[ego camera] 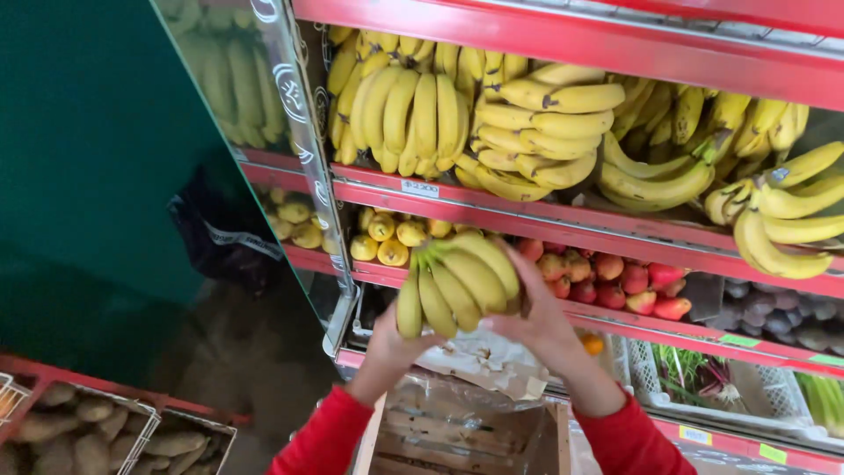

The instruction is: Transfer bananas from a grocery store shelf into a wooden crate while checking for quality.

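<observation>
— Two hands carry one bunch of bananas (457, 281), held up in front of the middle red shelf (563, 230), just below the shelf's front rail and in front of the small yellow fruit (387, 236).

— How are the hands set?

— The left hand (393, 339) cups the bunch from underneath, near the banana tips, grasping it. The right hand (541, 317) wraps the right flank of the same bunch, fingers (519, 259) spread up toward the stem end. Neither is loose.

— And doing it well?

— I'd judge the weight should sit in the lower palm, with the upper hand only steadying, so no banana tears off at the crown. The stacked bananas (492, 123) above the red shelf already lie tight, so the bunch wants a gentle laying-in, not a push.

— What can't you make out?

— The bunch's stem is hidden behind the right hand. Both forearms are cut off at the bottom edge, only red sleeves (325, 435) showing. The open crate (466, 435) below the red shelf shows crumpled paper; its contents are unclear. Left of the shelf, the mirror panel (237, 79) only repeats the fruit.
</observation>
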